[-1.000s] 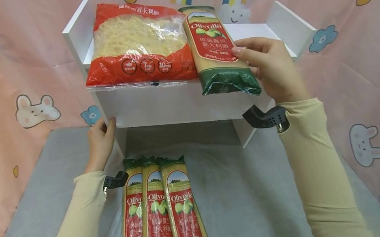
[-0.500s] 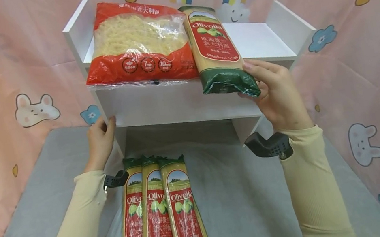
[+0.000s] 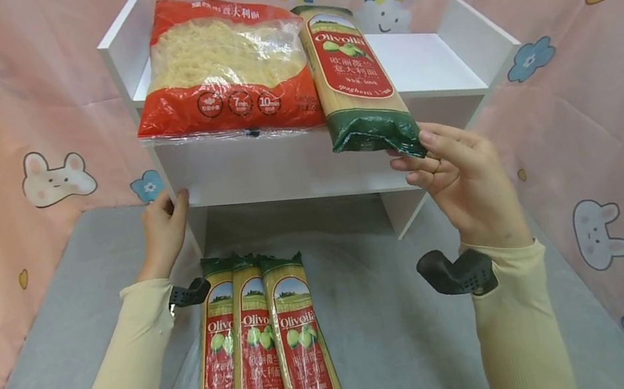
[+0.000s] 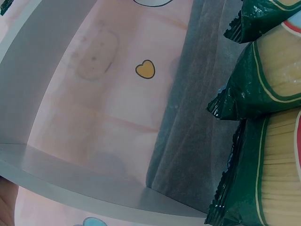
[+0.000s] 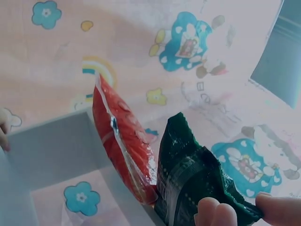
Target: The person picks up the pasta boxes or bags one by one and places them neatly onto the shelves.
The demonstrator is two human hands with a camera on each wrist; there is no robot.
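Note:
On the white shelf's [image 3: 277, 166] top board, a spaghetti pack [image 3: 350, 68] with a red label leans beside a red bag of pasta [image 3: 230, 72]. Its green lower end juts over the front edge. My right hand [image 3: 467, 178] pinches the right corner of that green end [image 5: 188, 188] between thumb and fingers. At the shelf's left side, my left hand [image 3: 163, 233] grips the upright panel's edge, its fingers partly hidden behind. In the left wrist view only a bit of that hand [image 4: 7, 202] shows. Three more spaghetti packs [image 3: 259, 350] lie below, in front of the shelf.
A grey cloth [image 3: 385, 318] covers the surface under the shelf. Bare white board [image 3: 420, 64] lies right of the leaning pack, up to a raised side panel [image 3: 479, 38]. A pink printed curtain [image 3: 596, 111] hangs behind and at both sides.
My right hand has slid down from the leaning pack's right side to its lower green corner. The pack has barely shifted. My left hand stays on the shelf panel.

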